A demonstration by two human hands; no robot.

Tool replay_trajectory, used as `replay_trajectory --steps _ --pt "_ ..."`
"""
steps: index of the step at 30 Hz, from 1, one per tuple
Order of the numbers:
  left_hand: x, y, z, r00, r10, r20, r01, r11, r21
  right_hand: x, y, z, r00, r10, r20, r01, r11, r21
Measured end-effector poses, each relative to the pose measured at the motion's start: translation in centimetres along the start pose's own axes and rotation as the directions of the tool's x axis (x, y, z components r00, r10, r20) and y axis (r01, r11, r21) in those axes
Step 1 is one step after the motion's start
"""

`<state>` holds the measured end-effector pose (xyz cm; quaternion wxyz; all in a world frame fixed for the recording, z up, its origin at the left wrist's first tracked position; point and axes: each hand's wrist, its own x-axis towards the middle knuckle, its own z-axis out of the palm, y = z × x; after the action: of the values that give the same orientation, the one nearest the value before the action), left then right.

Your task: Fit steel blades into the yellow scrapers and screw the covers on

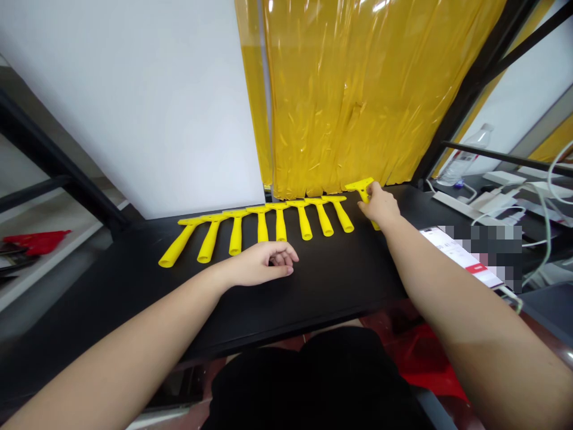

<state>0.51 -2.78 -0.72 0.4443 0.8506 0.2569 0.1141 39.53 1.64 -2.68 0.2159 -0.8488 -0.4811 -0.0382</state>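
Observation:
My right hand (382, 206) is closed round the handle of a yellow T-shaped plastic scraper (359, 184) at the right end of a row. Its flat head sticks out to the left of my fingers, and my hand covers part of the handle. Several like yellow scrapers (325, 218) lie side by side, heads toward the back and hollow handle ends toward me. My left hand (257, 264) rests in front of the row's middle, thumb apart and fingers loosely curled, holding nothing. It is near the handle ends of the middle scrapers.
The black tabletop (331, 269) runs up to a white panel (179, 107) and yellow plastic sheeting (349, 101). A phone (461, 257) with a cable lies by my right forearm. Farther right are a bottle (468, 155), white cables and power strips. Black metal frame bars (85, 203) stand at both sides.

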Motion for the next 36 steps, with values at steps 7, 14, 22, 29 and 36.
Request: replay_trajectory --steps 7,14,22,29,36 --pt "0.0 -0.1 0.1 0.999 0.043 -0.010 -0.043 0.999 0.029 0.2 -0.4 0.7 0.997 -0.061 0.056 0.065 0.996 -0.065" --pt "-0.2 0.0 0.0 0.999 0.050 -0.008 -0.049 0.996 0.069 0.4 -0.4 0.7 0.996 -0.038 0.081 0.044 0.996 -0.081" --pt "-0.2 0.1 0.0 0.998 0.055 -0.013 -0.054 0.996 0.076 0.7 -0.4 0.7 0.998 -0.021 0.059 0.026 0.996 -0.087" --pt "-0.3 0.5 -0.3 0.987 0.125 -0.104 -0.105 0.978 0.180 0.9 -0.1 0.4 0.998 -0.034 0.045 0.038 0.996 -0.081" --pt "-1.5 0.2 -5.3 0.718 0.288 -0.633 0.290 0.703 0.649 -0.3 -0.5 -0.3 0.980 -0.127 -0.152 0.127 0.992 -0.014"
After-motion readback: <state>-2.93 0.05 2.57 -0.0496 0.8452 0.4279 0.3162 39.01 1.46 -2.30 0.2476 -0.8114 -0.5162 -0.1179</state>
